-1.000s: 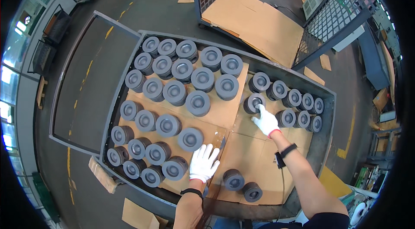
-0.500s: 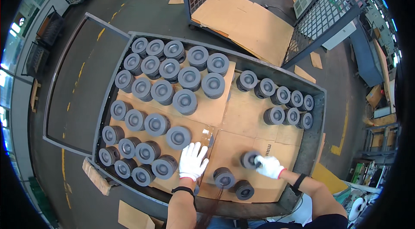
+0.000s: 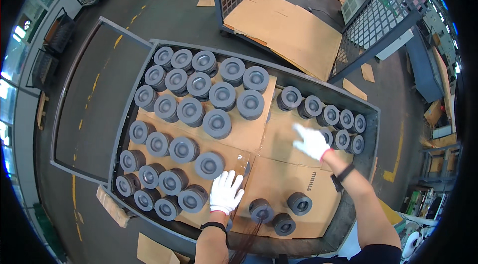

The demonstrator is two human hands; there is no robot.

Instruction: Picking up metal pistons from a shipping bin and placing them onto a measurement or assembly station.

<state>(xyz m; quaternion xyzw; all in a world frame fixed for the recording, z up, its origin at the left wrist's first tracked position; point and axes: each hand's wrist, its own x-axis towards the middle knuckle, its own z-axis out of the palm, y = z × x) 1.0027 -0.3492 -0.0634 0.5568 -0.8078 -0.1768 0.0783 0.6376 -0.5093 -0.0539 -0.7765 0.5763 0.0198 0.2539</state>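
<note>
In a white glove, my left hand [image 3: 225, 193] lies with its fingers outstretched on the cardboard, fingertips close to a grey piston [image 3: 209, 165]. My right hand [image 3: 312, 143], gloved too, is over the right half of the bin with fingers apart and nothing held, slightly blurred. It partly hides a piston [image 3: 326, 136] of the group along the far right wall. Near the front, a piston [image 3: 299, 203] stands beside two others, one [image 3: 261, 210] to its left and one [image 3: 284, 224] nearer me. Rows of upright pistons [image 3: 190, 110] fill the left half.
A metal-walled bin [image 3: 376, 129] encloses the pistons, lined with cardboard sheets [image 3: 279, 177]. Its frame gate [image 3: 62, 94] extends out to the left. Beyond the far wall stands a mesh-sided cart [image 3: 284, 25] with cardboard on its deck. A loose cardboard piece [image 3: 157, 250] lies at the front left.
My right hand has let go of a piston, which now stands at the front right, and has moved away toward the far side. My left hand stays on the cardboard.
</note>
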